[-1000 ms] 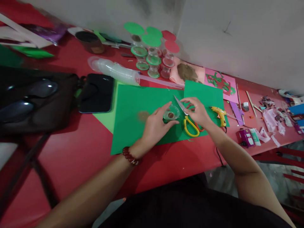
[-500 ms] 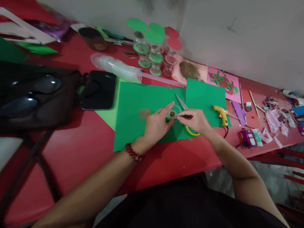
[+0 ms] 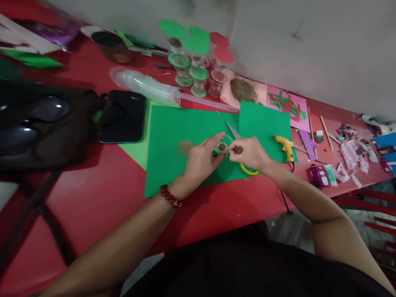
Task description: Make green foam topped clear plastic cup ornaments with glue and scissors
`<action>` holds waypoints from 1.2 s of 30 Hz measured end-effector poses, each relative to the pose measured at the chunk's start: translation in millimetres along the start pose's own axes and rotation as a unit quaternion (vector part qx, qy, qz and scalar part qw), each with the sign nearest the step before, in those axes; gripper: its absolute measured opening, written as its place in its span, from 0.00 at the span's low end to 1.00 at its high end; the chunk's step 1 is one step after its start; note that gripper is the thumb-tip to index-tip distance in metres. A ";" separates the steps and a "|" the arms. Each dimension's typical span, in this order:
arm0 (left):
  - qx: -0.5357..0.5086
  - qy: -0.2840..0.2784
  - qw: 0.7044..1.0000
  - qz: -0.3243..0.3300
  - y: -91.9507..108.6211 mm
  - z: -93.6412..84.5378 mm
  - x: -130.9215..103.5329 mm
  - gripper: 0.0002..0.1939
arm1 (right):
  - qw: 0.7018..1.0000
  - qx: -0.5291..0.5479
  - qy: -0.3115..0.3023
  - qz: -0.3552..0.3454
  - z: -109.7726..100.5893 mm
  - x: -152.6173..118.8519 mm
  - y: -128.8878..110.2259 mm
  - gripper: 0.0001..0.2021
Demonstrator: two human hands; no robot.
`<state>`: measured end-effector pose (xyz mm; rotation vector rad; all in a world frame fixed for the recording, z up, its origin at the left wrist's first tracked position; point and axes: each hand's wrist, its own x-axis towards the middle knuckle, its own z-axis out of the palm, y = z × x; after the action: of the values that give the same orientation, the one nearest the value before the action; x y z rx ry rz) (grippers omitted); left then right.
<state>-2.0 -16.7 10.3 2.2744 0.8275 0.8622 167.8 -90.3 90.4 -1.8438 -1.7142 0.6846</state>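
My left hand [image 3: 201, 161], with a bead bracelet at the wrist, is wrapped round a small clear plastic cup [image 3: 228, 140]. Brown sand-like material [image 3: 222, 147] shows inside it. At the cup's right side, my right hand [image 3: 250, 153] has thumb and fingers pinched together; whatever they hold is too small or hidden to tell. Both hands are above a green sheet [image 3: 168, 136]. Partly under the right hand lie scissors [image 3: 232, 130], blades pointing away, a yellow handle loop showing nearer me.
Behind stand several joined clear cups with green and red discs [image 3: 195, 45]. A stack of clear cups [image 3: 145, 86], phone [image 3: 123, 117] and bag [image 3: 71, 123] lie left. Brown sand [image 3: 243, 90] rests on pink paper. Rightward are a yellow glue gun [image 3: 286, 146] and scraps [image 3: 349, 154].
The view has shifted slightly, so the table items appear a little further left. My right hand's pinching fingers have turned slightly at the cup's edge; my left hand keeps its hold on the cup.
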 end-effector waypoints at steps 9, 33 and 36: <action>0.028 0.001 0.999 -0.035 5.3 0.4 1.6 0.29 | 0.954 0.277 0.012 0.109 12.3 -1.1 16.7 0.07; -0.008 -0.004 0.999 -0.041 6.8 0.8 1.0 0.29 | 0.985 0.013 0.154 0.077 -5.6 -10.4 22.5 0.09; -0.026 -0.013 0.999 -0.041 7.2 -2.3 0.7 0.30 | 0.987 0.004 0.141 0.077 -6.8 -11.7 16.6 0.14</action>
<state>-0.8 -20.2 17.0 2.1874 0.8697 0.8063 183.7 -103.2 84.2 -1.9753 -1.3973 0.4612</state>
